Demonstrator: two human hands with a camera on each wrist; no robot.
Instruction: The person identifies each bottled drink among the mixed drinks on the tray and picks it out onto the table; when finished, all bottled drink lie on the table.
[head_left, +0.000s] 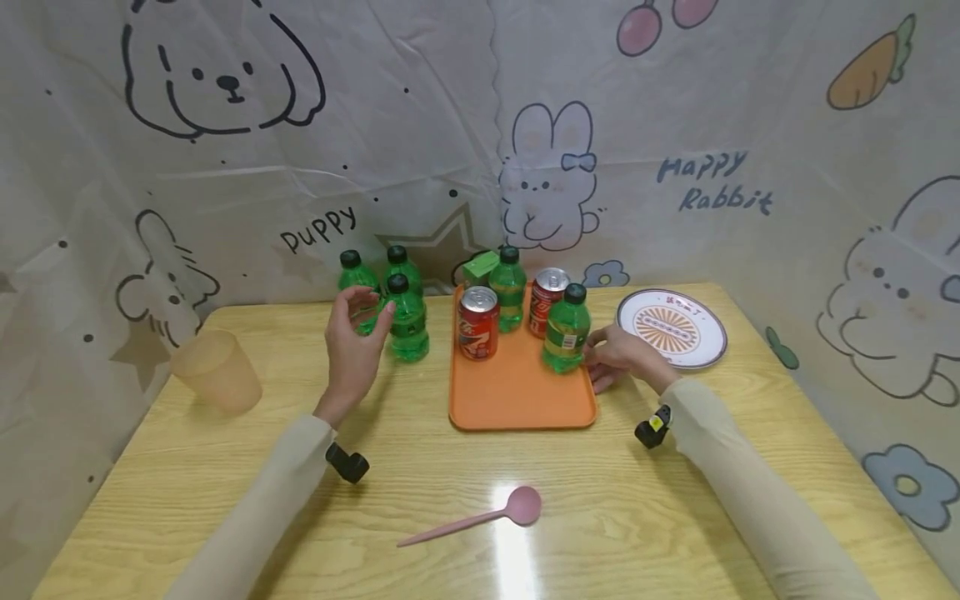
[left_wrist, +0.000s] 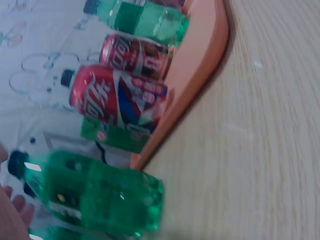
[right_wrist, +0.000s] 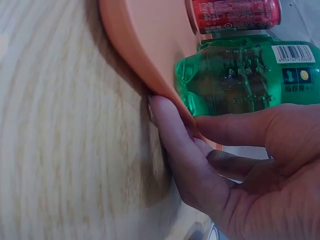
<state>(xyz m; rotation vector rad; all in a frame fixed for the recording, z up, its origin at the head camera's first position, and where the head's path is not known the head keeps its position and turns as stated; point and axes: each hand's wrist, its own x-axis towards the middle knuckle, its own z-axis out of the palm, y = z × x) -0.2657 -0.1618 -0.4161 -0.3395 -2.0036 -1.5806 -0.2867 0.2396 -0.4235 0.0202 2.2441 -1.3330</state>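
Observation:
My right hand (head_left: 615,354) pinches the right rim of an orange tray (head_left: 517,408), thumb above and fingers beneath, as the right wrist view shows. On that tray stand a red cola can (head_left: 478,325) at the left, another can (head_left: 547,304) behind, a green soda bottle (head_left: 567,333) by my right hand and a second bottle (head_left: 510,292) at the back. My left hand (head_left: 352,354) is raised beside three green bottles standing left of the tray, fingers loosely curved and thumb apart. The nearest is the front bottle (left_wrist: 100,192); any contact is unclear.
A translucent orange cup (head_left: 217,371) tilts at the table's left. Behind the tray's left can is a green box (head_left: 482,265). A white patterned plate (head_left: 705,337) lies right of the tray, and a pink spoon (head_left: 480,518) lies in front. A printed cloth (head_left: 420,150) hangs behind the table.

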